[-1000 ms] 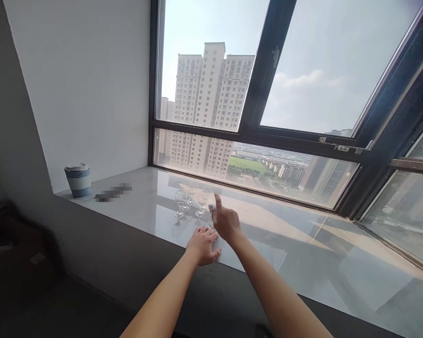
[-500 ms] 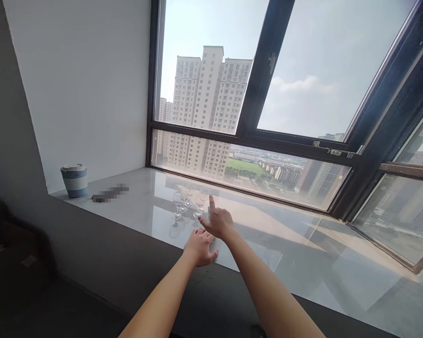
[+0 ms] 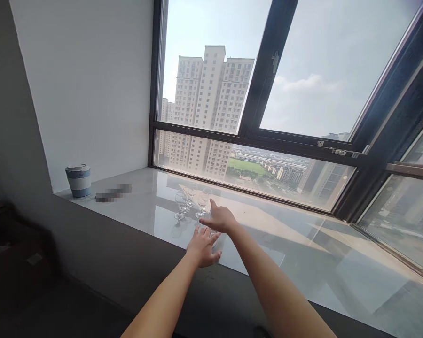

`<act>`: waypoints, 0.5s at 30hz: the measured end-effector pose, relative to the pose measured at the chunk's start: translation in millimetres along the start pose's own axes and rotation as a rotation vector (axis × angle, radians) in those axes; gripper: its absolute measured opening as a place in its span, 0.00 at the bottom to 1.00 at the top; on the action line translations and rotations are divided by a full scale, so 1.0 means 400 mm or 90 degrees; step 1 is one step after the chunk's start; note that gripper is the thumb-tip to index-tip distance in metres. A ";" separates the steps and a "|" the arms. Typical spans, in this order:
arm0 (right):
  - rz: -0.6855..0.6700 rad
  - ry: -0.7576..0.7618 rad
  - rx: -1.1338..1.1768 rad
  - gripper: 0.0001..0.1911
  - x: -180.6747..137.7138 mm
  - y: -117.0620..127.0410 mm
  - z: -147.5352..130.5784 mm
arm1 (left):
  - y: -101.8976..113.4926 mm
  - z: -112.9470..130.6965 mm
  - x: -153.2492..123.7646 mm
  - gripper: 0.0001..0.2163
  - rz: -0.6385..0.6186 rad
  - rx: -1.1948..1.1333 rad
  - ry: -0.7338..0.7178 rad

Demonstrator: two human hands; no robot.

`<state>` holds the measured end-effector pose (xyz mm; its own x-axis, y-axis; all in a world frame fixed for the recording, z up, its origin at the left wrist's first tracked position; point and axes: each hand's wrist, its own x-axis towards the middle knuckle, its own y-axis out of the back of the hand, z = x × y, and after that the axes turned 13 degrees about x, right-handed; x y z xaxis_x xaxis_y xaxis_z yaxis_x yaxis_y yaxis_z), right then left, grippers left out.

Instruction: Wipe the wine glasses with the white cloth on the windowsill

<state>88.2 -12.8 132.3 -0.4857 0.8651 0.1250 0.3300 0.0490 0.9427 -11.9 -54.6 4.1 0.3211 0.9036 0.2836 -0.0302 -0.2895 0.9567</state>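
Three clear stemmed glasses (image 3: 180, 204) stand in a small cluster on the glossy stone window sill (image 3: 303, 263). My right hand (image 3: 221, 219) hovers just right of them, fingers stretched forward and the thumb raised. Under its palm something clear shows faintly; I cannot tell whether it is another glass. My left hand (image 3: 202, 247) lies lower, near the sill's dark front edge, with its fingers spread flat and nothing visible in it.
A blue-and-white lidded cup (image 3: 78, 180) stands at the sill's far left by the white wall, with a blurred dark object (image 3: 113, 192) beside it. A dark-framed window (image 3: 257, 108) with a handle (image 3: 340, 151) runs along the back. Dark floor lies below left.
My right hand has dropped lower and flattened over the spot beside the glasses; the white bit seen at its fingertips a second ago no longer shows. My left hand has barely moved.
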 end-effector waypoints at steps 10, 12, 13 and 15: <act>-0.004 0.007 -0.016 0.54 -0.019 0.000 -0.016 | 0.000 -0.001 0.001 0.32 -0.013 0.004 -0.020; 0.002 0.006 -0.025 0.53 -0.023 -0.002 -0.018 | 0.002 -0.001 0.000 0.32 -0.010 0.001 -0.020; 0.007 0.006 -0.028 0.52 -0.024 -0.003 -0.020 | 0.003 -0.001 0.000 0.32 -0.007 -0.001 -0.021; 0.019 0.005 -0.031 0.50 -0.025 -0.006 -0.022 | 0.004 -0.001 -0.001 0.32 0.002 -0.003 -0.023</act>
<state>85.2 -25.8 131.6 -0.4830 0.8617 0.1555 0.3041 -0.0014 0.9526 -12.4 -55.3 5.5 0.3545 0.8911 0.2835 -0.0355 -0.2901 0.9563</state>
